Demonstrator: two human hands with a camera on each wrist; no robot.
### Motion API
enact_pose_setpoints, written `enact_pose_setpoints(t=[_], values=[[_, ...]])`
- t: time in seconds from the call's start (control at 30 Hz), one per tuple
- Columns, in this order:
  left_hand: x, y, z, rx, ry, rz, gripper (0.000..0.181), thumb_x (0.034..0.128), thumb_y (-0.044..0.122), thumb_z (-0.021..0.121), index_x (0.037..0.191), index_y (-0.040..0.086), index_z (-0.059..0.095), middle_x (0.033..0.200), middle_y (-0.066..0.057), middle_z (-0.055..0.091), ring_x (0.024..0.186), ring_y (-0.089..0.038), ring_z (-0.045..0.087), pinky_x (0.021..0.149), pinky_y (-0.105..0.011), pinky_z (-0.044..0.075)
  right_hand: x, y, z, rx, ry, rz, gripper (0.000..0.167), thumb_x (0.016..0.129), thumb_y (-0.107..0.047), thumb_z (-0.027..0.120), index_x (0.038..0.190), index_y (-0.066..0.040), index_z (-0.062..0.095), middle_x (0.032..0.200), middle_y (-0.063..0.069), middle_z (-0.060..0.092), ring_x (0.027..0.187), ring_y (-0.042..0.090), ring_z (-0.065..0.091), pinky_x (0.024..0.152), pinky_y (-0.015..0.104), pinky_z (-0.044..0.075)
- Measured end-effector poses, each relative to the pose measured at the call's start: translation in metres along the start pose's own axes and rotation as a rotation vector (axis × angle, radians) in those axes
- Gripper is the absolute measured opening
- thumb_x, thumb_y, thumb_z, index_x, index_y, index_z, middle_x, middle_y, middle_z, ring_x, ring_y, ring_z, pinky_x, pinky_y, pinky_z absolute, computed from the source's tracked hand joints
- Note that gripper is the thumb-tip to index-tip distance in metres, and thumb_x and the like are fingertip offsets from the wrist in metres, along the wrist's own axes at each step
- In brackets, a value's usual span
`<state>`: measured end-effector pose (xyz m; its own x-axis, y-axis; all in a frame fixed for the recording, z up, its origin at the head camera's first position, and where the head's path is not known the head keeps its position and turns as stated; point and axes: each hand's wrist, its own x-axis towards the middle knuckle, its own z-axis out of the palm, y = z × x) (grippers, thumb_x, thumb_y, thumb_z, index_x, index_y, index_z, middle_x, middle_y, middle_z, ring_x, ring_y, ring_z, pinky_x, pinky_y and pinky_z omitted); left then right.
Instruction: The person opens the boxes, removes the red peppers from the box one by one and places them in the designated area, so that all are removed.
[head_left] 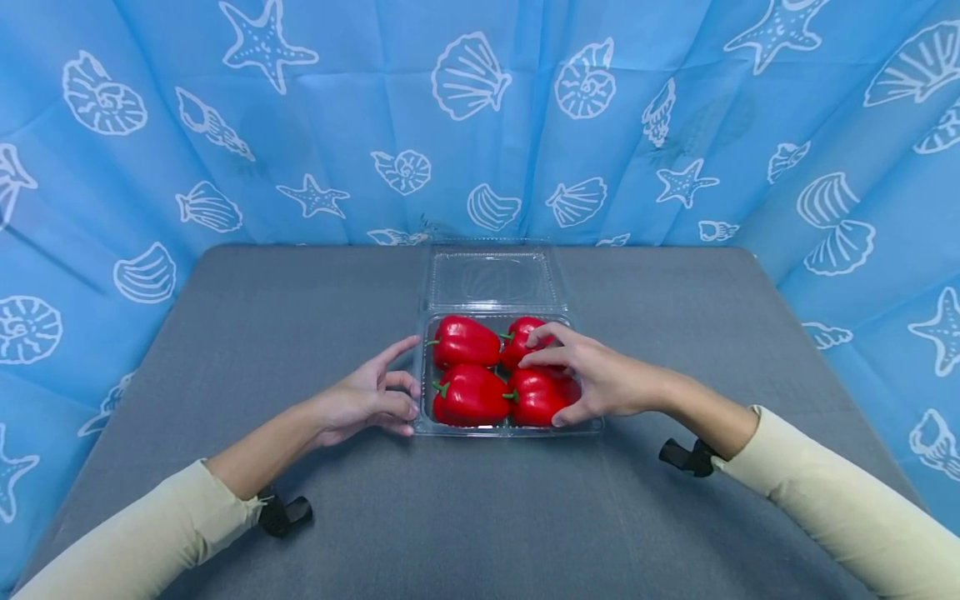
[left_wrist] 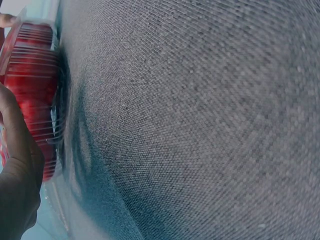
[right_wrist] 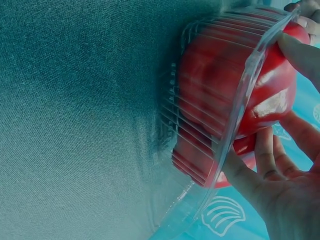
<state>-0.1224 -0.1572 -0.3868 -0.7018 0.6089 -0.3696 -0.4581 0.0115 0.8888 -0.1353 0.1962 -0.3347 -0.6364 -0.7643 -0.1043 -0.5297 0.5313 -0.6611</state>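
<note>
Several glossy red bell peppers with green stems sit in a clear plastic clamshell container [head_left: 487, 432] in the middle of the table. My right hand [head_left: 600, 375] reaches over the container's right side, thumb and fingers curled around the front right bell pepper [head_left: 536, 398]. The right wrist view shows that bell pepper [right_wrist: 275, 95] low in the container, between thumb and fingers. Along the container's left wall rests my left hand [head_left: 367, 396], its index finger extended and touching the rim, the others loosely bent. The front left bell pepper [head_left: 471, 396] is nearest to it.
The container's transparent lid [head_left: 491, 279] stands open at the back, hinged to the tray. A grey cloth covers the table [head_left: 480, 517]. Behind and at both sides hangs a blue curtain [head_left: 517, 108] with white shells and starfish. Each wrist wears a black camera mount [head_left: 285, 512].
</note>
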Motion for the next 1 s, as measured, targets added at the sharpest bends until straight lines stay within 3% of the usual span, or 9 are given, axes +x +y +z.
enact_pose_setpoints(t=[1.0], values=[[-0.0009,0.0000,0.0006,-0.012,-0.006,0.018,0.096,0.0871,-0.005,0.063,0.159,0.025,0.008,0.103,-0.009,0.056,0.085,-0.021,0.065,0.079,-0.041,0.060,0.0053,-0.0004,0.0012,0.022,-0.001,0.019,0.068,0.068,-0.016,0.088,0.130,-0.013,0.059,0.136,0.003,0.041,0.126,0.026,0.040,0.084,0.030,0.056]])
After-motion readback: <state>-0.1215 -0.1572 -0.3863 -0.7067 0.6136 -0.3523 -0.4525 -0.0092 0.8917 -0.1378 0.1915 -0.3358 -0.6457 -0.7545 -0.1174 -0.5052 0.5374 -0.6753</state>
